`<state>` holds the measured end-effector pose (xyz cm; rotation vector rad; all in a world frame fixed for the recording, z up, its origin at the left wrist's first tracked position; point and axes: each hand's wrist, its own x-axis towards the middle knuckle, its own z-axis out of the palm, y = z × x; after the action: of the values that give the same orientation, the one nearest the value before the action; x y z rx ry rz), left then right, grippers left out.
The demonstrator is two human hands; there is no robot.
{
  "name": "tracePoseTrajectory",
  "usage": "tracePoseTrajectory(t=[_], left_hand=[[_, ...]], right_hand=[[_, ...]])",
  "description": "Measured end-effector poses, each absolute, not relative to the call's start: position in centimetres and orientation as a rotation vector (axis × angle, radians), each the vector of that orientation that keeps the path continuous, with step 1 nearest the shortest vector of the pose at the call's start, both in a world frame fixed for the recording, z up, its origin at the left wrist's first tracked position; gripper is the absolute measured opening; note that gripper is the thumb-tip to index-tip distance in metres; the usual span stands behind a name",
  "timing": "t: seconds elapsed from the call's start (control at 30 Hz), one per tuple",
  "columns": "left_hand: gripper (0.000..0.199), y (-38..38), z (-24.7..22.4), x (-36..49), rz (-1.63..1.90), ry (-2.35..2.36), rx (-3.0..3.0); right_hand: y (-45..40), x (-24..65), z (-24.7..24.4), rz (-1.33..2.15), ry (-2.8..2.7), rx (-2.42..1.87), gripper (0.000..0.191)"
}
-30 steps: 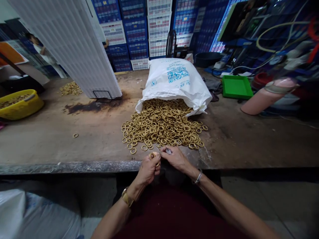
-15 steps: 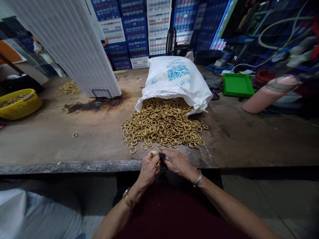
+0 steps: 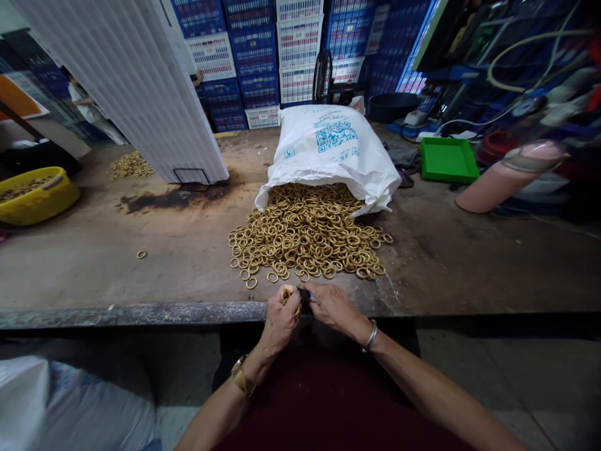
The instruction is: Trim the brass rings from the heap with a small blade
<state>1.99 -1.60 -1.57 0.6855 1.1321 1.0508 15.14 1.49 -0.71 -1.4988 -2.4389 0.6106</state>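
Close to the table's front edge, my left hand is closed around a few brass-coloured rings. My right hand grips a small dark-tipped hand tool with a greyish handle; its exact kind is hard to make out. The tool's dark end meets the fingers of my left hand, where the contact point is partly hidden. Just beyond both hands lies a heap of matching rings, spilling from the mouth of a white woven sack with blue print.
A single ring lies left on the wooden table. A yellow basin, a ribbed white panel and a small ring pile stand left. To the right are a green tray and a pink cylinder.
The dark end of the tool shows more between my hands, and its angle has shifted slightly. Both hands stay nearly in place. A person in the left background has moved a little.
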Motion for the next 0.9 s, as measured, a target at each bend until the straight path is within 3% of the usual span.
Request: tracePoseTrajectory(t=[0.33,0.43,0.57,0.67,0.77,0.9], left_hand=[[0.025,-2.9,0.8,1.6,1.092,0.974,0.744],[0.025,-2.7,0.9,1.5,1.124,0.914,0.646],[0.026,-2.4,0.5,1.3,1.129,0.862,0.577],[0.027,-2.4,0.7,1.2,1.113,0.847,0.559],[0.028,-2.4,0.9,1.1,1.084,0.848,0.486],[0.032,-2.2,0.2,1.0,1.082,0.931,0.303]], right_hand=[[3.7,15.8,-1.4,0.596,-2.238,-1.666,0.018],[3.6,15.4,-1.1,1.000,-1.914,-1.597,0.014],[2.5,14.6,-0.7,1.732,-1.464,-1.372,0.026],[1.9,14.5,-0.8,1.947,-1.325,-1.189,0.027],[1.9,14.5,-0.8,1.892,-1.297,-1.210,0.023],[2.0,14.5,-0.6,1.524,-1.478,-1.341,0.015]])
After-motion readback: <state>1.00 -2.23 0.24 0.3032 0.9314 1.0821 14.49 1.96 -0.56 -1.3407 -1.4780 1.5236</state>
